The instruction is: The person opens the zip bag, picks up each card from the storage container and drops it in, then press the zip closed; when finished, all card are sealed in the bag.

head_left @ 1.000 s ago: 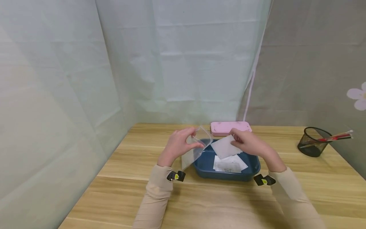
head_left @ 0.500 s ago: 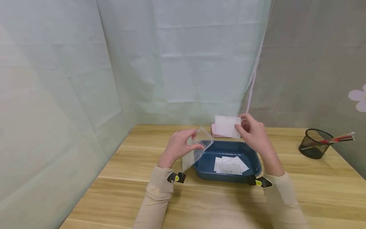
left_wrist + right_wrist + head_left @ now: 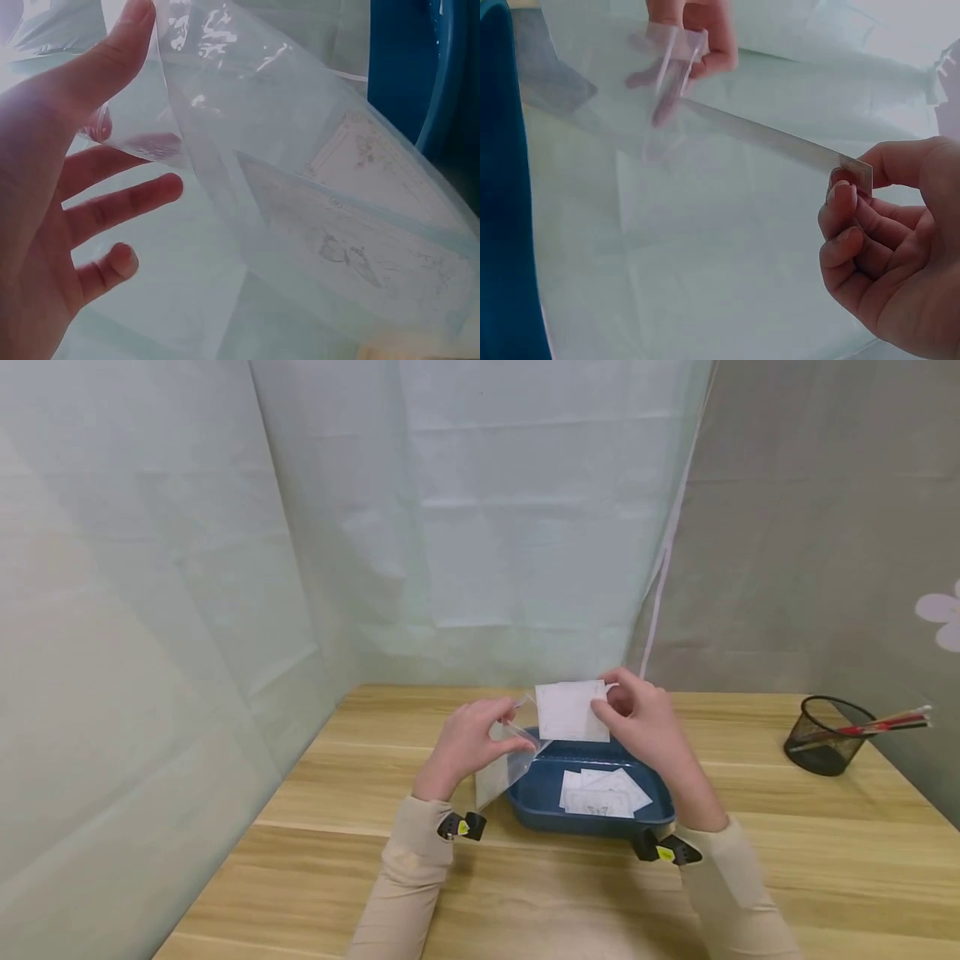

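Head view: my left hand (image 3: 467, 747) pinches a clear bag (image 3: 504, 760) open; my right hand (image 3: 641, 718) pinches a white card (image 3: 570, 711) above the blue tray (image 3: 592, 823).

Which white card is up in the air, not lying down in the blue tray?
The white card pinched by the right hand, held above the blue tray; the other cards lie flat inside.

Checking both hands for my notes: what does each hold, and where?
Left hand pinches the clear bag at its mouth; right hand pinches the white card by its right edge.
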